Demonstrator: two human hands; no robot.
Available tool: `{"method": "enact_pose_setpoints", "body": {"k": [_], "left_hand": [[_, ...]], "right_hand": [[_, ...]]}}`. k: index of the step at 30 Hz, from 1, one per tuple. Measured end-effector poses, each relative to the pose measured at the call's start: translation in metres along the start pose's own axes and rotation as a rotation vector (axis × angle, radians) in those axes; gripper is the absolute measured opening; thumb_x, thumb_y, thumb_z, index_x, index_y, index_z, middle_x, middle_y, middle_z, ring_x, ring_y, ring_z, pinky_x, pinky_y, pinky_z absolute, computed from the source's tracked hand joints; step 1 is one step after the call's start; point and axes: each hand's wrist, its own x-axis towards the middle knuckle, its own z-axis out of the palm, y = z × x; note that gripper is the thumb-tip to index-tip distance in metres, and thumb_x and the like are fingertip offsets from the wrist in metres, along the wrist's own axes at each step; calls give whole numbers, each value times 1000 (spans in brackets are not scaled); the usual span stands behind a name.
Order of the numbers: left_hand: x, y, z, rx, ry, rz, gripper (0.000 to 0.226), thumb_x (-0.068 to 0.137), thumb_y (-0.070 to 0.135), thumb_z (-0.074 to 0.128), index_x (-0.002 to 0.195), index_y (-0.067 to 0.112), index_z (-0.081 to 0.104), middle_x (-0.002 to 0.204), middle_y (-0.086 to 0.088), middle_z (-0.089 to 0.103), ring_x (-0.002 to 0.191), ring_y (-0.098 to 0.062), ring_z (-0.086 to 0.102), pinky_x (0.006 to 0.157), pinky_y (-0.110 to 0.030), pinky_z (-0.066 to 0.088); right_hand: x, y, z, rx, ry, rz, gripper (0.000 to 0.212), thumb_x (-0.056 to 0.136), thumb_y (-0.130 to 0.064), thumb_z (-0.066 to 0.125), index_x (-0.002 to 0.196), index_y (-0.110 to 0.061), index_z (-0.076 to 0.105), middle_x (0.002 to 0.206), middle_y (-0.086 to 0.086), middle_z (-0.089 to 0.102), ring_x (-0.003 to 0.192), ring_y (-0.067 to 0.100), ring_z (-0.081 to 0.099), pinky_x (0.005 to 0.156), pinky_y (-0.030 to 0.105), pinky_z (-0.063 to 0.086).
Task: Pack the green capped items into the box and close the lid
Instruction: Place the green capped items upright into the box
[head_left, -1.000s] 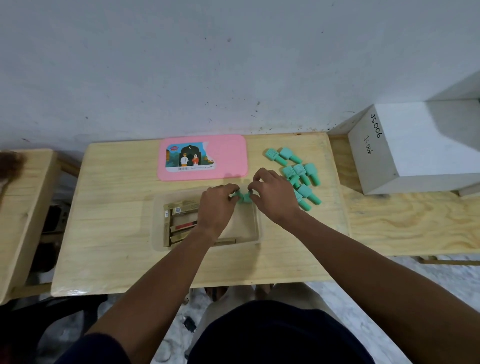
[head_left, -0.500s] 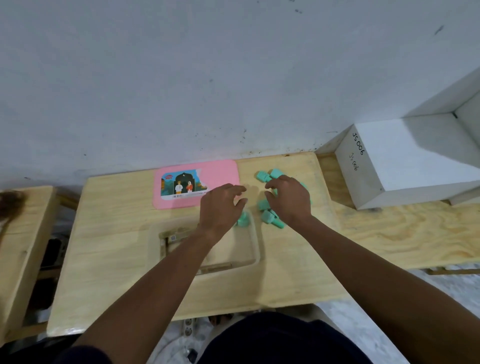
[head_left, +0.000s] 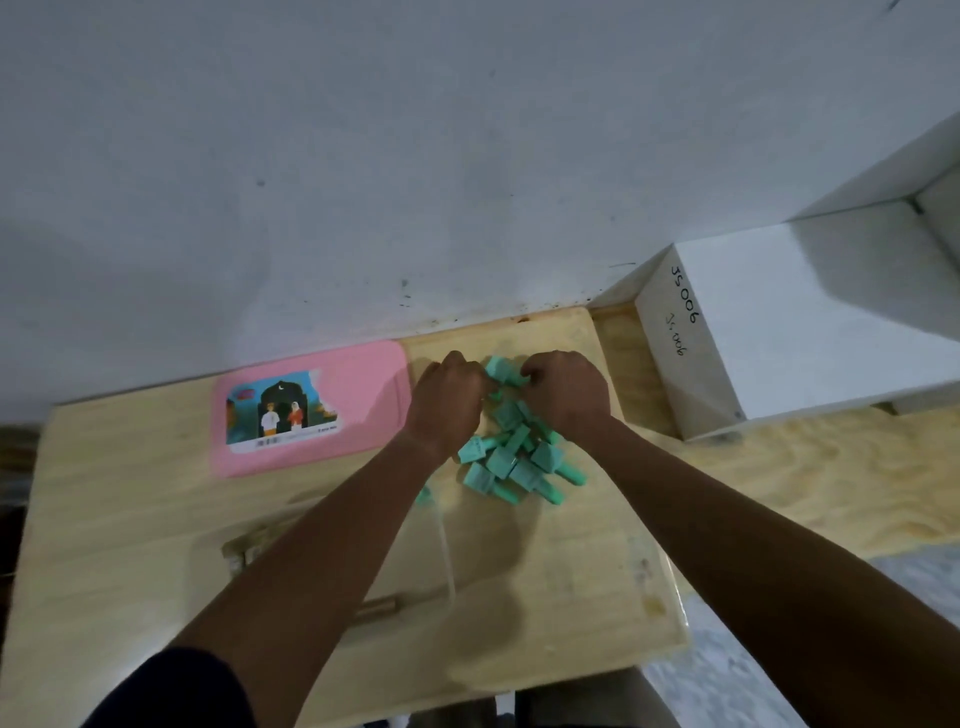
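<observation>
Several green capped items (head_left: 514, 460) lie in a loose pile on the wooden table (head_left: 571, 571), right of the clear plastic box (head_left: 448, 556). My left forearm hides most of the box; one green item (head_left: 425, 494) shows at its far right corner. At the far end of the pile, my left hand (head_left: 448, 402) and my right hand (head_left: 569, 391) are curled on either side of a green capped item (head_left: 501, 371). My right fingers close over it, while my left fingertips are hidden. The pink lid (head_left: 358, 415), with a picture label, lies flat beyond the box.
A white box (head_left: 810, 322) marked "JS006" stands at the right on a neighbouring wooden surface. A grey wall runs directly behind the table. Brown items (head_left: 249, 545) show in the box's left part. The floor lies beyond the table's right edge.
Both hands left the box, where they had set down a green item, and moved up and right to the far end of the pile. The camera tilted and moved closer.
</observation>
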Motion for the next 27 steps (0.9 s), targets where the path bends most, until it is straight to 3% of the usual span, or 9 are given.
{"method": "enact_pose_setpoints", "body": {"k": [6,11,14,17,20,22,24,27], "left_hand": [[15,1,4,152,-12,153,29,78,1,61,95,22,73,92,4,69,97,-23,51,79,-36,39],[15,-10,8,139,52,248,39,76,-5,60,107,17,70,97,-2,72,99,-26,57,82,-37,44],[5,-18,-4,-178,177,117,38,84,-1,62,117,16,65,101,-7,73,95,-26,63,83,-37,49],[-14,-23,-29,-677,282,-118,38,92,8,60,126,23,58,98,-2,72,92,-11,66,85,-24,52],[-36,-34,-56,-1026,301,-281,34,88,-3,63,118,15,66,94,-7,73,87,-5,69,82,-20,54],[-55,-43,-70,-1138,281,-335,26,85,-5,67,109,6,69,81,-8,72,73,1,66,71,-15,51],[-75,-53,-80,-1177,291,-346,20,81,-1,74,100,5,70,66,2,71,62,1,62,64,-14,47],[-106,-63,-88,-1190,295,-353,17,78,3,78,93,5,70,59,8,70,59,-3,63,60,-16,50]], "right_hand": [[15,-1,4,-23,-62,55,19,76,-27,66,93,-27,75,84,0,72,79,23,68,67,33,57],[20,-4,6,-2,-83,69,26,74,-25,67,100,-27,74,88,3,72,81,27,69,69,34,58],[14,-6,1,143,-30,56,30,77,-22,65,105,-26,73,90,5,75,84,28,69,73,34,57],[1,-10,-9,336,33,91,17,80,-23,66,94,-24,76,82,1,76,83,23,70,78,34,56],[-17,-18,-21,572,65,125,13,83,-20,64,88,-21,76,74,1,75,72,17,72,74,37,59],[-33,-26,-29,750,30,116,13,88,-12,61,88,-15,74,81,12,75,66,18,70,72,37,59],[-51,-38,-36,885,-22,72,15,94,-8,59,92,-9,73,88,21,72,67,19,67,70,31,59],[-78,-55,-37,910,-84,6,17,98,-8,57,102,-1,71,90,19,69,69,17,68,68,23,60]]}}
